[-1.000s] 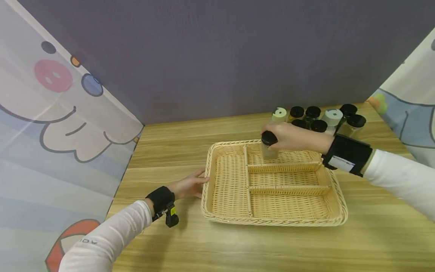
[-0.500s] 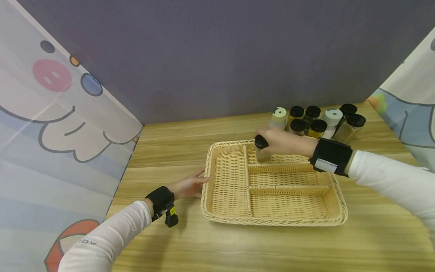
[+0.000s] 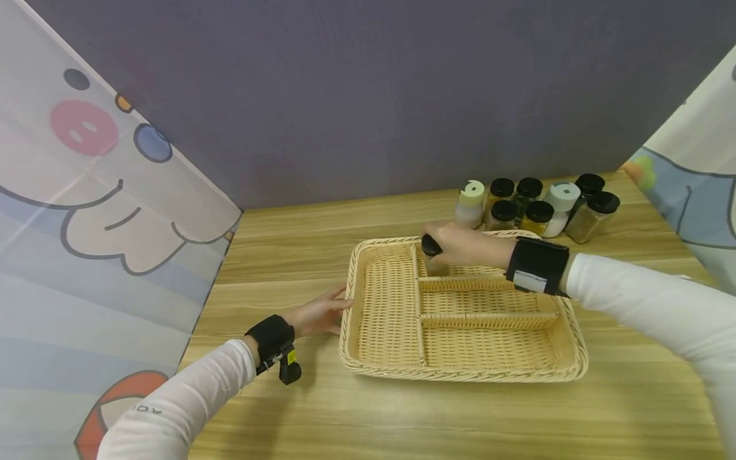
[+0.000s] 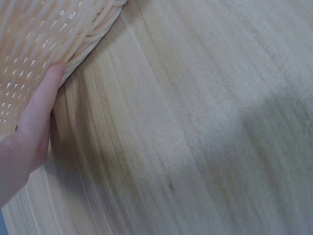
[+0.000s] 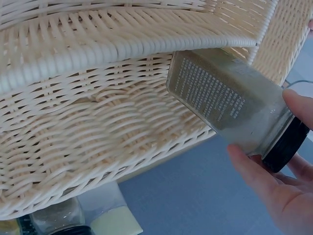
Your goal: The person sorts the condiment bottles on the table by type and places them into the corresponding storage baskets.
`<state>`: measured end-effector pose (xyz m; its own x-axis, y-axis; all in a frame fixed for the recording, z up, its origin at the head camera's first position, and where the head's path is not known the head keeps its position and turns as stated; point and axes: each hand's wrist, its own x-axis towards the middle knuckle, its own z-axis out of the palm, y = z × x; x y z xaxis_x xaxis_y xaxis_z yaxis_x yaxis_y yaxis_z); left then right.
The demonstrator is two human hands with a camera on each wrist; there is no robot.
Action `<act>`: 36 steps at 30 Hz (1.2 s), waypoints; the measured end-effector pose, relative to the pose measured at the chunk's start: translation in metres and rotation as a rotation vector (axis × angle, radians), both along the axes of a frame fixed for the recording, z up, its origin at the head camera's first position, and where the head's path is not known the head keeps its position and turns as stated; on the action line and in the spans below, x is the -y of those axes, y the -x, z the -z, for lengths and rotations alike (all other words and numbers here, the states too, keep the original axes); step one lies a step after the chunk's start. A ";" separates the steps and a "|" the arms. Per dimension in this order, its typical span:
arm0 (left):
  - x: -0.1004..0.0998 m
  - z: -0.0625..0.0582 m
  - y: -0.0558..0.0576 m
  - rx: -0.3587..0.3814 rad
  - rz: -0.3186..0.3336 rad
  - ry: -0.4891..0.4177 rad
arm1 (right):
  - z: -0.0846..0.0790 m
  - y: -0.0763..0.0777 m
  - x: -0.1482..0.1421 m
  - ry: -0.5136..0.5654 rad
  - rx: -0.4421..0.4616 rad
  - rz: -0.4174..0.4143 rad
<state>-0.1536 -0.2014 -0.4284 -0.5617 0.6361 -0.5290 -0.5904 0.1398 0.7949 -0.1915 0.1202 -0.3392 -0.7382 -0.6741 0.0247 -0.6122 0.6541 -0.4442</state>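
Observation:
My right hand (image 3: 460, 246) pinches a square glass spice jar (image 3: 437, 266) just below its black lid. The jar stands within the back right compartment of the wicker basket (image 3: 388, 306), at its left end near the divider. In the right wrist view the spice jar (image 5: 220, 98) shows small white print and brownish powder; its base reaches down past the woven divider (image 5: 146, 48). On the basket's left side, my left hand (image 3: 322, 313) touches the rim. The left wrist view has its fairly straight finger (image 4: 41, 100) lying against the woven wall (image 4: 44, 34).
Several jars with black lids (image 3: 538, 216) stand on the wooden table (image 3: 287, 249) behind the basket. Among them are a bottle with a pale green cap (image 3: 471, 203) and a white-capped one (image 3: 561, 203). A dark panel (image 3: 368, 108) rises at the table's back edge.
My right hand has moved left and slightly lower with the spice jar, along the back compartment towards the divider. The left hand and the basket have stayed put.

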 end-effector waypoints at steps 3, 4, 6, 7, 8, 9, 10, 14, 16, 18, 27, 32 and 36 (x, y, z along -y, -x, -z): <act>0.000 0.000 0.000 -0.003 -0.001 0.001 | 0.002 0.000 0.003 -0.013 0.020 0.000; 0.000 0.000 0.000 -0.005 0.000 0.002 | 0.002 0.000 0.003 -0.014 0.027 0.001; 0.000 0.000 0.000 -0.007 0.001 0.003 | 0.003 0.000 0.004 -0.011 0.034 0.006; 0.000 0.000 0.000 -0.007 0.000 0.005 | 0.004 0.000 0.004 -0.009 0.037 0.007; 0.000 0.000 0.000 -0.006 -0.002 0.006 | 0.004 0.000 0.004 -0.006 0.043 0.008; 0.000 0.000 0.000 -0.007 -0.002 0.007 | 0.004 -0.001 0.004 -0.004 0.050 0.008; 0.000 0.000 0.000 -0.006 -0.004 0.007 | 0.004 -0.001 0.004 -0.001 0.060 0.008; 0.000 0.000 0.000 -0.004 -0.017 0.013 | 0.005 -0.003 0.005 0.000 0.092 0.013; 0.000 0.000 0.000 -0.002 -0.021 0.014 | 0.006 -0.003 0.005 -0.003 0.096 0.019; 0.000 -0.001 0.000 -0.004 -0.021 0.017 | 0.006 -0.003 0.007 -0.005 0.096 0.025; -0.001 0.001 0.001 -0.013 -0.003 0.011 | 0.012 -0.004 0.009 0.012 0.040 0.025; 0.000 0.001 0.001 -0.008 -0.008 0.014 | 0.017 -0.005 0.007 0.013 0.056 0.018; 0.000 0.001 0.000 -0.014 0.000 0.011 | 0.020 -0.005 0.007 0.008 0.061 0.024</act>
<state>-0.1541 -0.2012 -0.4294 -0.5687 0.6304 -0.5283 -0.5796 0.1487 0.8012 -0.1870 0.1137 -0.3590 -0.7543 -0.6564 -0.0154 -0.5681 0.6643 -0.4859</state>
